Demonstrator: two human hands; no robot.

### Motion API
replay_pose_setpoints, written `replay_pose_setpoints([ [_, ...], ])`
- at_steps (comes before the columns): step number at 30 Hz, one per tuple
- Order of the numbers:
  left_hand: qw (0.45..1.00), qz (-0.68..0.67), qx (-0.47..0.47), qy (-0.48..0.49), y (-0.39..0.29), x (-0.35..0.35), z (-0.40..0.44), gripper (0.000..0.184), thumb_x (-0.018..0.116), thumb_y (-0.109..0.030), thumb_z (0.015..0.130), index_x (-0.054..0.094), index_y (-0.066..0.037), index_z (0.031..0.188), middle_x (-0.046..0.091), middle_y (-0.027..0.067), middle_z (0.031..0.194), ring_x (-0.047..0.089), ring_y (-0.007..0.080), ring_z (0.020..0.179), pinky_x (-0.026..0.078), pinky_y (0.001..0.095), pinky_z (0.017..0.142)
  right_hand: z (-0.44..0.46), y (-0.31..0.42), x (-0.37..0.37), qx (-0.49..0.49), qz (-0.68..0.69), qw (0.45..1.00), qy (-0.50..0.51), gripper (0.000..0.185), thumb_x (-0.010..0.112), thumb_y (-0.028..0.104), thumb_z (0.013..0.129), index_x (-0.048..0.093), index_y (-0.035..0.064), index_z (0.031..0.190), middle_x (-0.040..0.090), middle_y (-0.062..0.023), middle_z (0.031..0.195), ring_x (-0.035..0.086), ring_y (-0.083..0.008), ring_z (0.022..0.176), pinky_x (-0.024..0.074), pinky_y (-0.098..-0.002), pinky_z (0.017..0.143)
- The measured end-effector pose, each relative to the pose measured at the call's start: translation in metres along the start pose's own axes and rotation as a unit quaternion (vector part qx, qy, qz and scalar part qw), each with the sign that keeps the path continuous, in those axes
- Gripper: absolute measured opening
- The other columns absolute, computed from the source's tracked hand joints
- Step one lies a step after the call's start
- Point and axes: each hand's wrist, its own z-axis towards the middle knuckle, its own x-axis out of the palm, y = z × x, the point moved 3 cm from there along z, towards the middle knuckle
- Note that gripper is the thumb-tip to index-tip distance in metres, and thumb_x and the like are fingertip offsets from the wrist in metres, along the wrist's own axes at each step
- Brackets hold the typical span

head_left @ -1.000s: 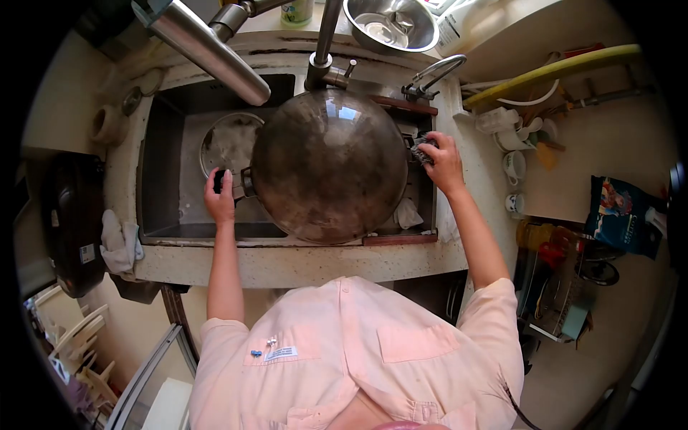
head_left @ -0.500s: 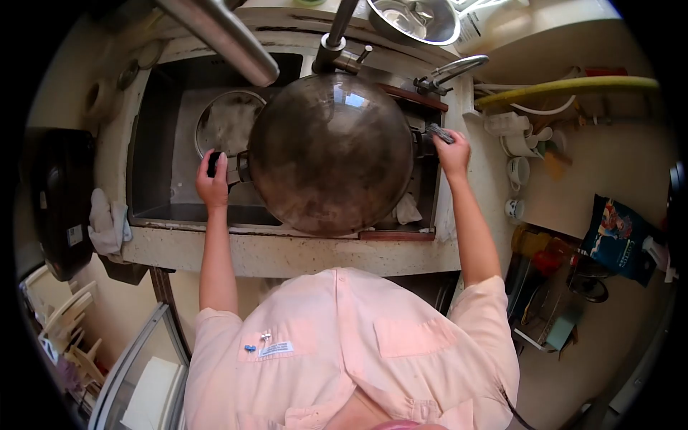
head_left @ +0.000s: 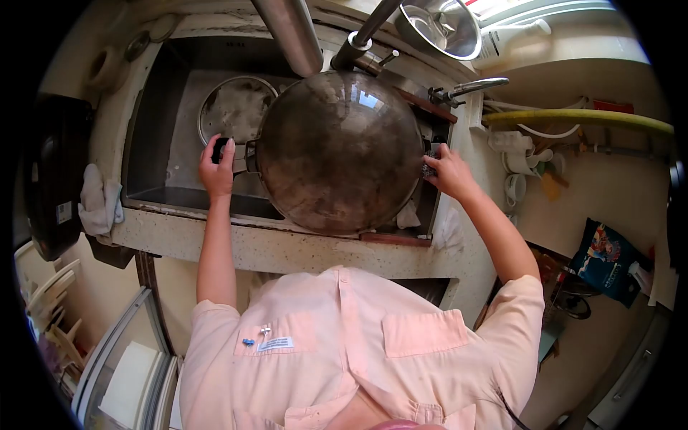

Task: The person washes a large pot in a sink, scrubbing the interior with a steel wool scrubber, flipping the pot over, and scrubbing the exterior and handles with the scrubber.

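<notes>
A large wok (head_left: 340, 154) lies bottom up across the right part of the sink (head_left: 190, 72), its dark, stained underside facing me. My left hand (head_left: 216, 172) is closed round the wok's black long handle (head_left: 221, 149) on the left. At the wok's right edge, my right hand (head_left: 451, 172) pinches a grey steel wool scrubber (head_left: 430, 166) and presses it close to the rim by the small side handle. The fingers partly hide the scrubber. A round metal lid or pan (head_left: 235, 107) lies in the sink basin behind my left hand.
The faucet (head_left: 351, 50) rises just behind the wok, with a thick metal cylinder (head_left: 290, 36) beside it. A smaller curved tap (head_left: 473, 87) stands at the right. A steel bowl (head_left: 441, 29) sits at the back. Cloths (head_left: 100, 201) hang on the left counter edge.
My right hand has moved down along the wok's right edge with the scrubber, and its elbow has swung outward. My left hand keeps its hold. The view has shifted slightly.
</notes>
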Motion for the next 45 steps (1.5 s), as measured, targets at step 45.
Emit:
replay_pose_setpoints([
  [45, 0.894, 0.365, 0.230, 0.122, -0.092, 0.019, -0.012, 0.025, 0.064, -0.014, 0.065, 0.064, -0.008, 0.090, 0.057, 0.0056, 0.089, 0.052, 0.0252, 0.081, 0.046, 0.0347, 0.073, 0.157, 0.069, -0.063, 0.040, 0.396, 0.855, -0.334, 0.053, 0.060, 0.023, 0.079, 0.038, 0.0062, 0.124, 0.054, -0.0205, 0.110, 0.049, -0.0369, 0.105, 0.0408, -0.0401, 0.086],
])
